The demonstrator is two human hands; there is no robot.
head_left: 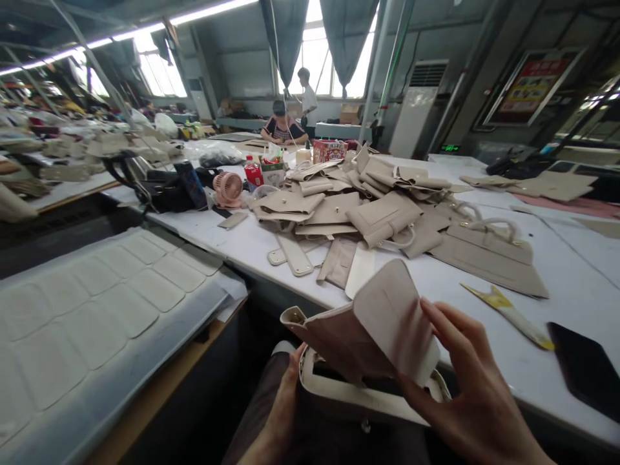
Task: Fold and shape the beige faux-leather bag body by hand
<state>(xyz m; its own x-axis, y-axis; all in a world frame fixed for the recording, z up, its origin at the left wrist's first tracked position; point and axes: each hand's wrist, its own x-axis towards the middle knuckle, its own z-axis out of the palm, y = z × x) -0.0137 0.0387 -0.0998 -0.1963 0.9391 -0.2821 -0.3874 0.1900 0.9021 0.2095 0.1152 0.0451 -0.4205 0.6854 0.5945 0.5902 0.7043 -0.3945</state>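
A beige handbag (356, 391) rests on my lap, its top mouth gaping and a small metal fitting on the front. My left hand (285, 391) holds the left side of the bag, its fingers partly hidden behind it. With thumb and fingers, my right hand (460, 361) grips a pale flat panel with rounded corners (387, 310), tilted over the bag's opening. Behind the panel rises a brownish flap (334, 336). Where the panel's lower edge meets the bag is hard to make out.
Beyond the bag, a white table (484, 323) bears a heap of beige bag parts (339, 206). On the right lie a yellow-handled cutter-like tool (508, 315) and a black phone (588, 368). Pale panels (116, 310) cover a lower left surface. A pink fan (227, 188) stands farther back; two people are beyond.
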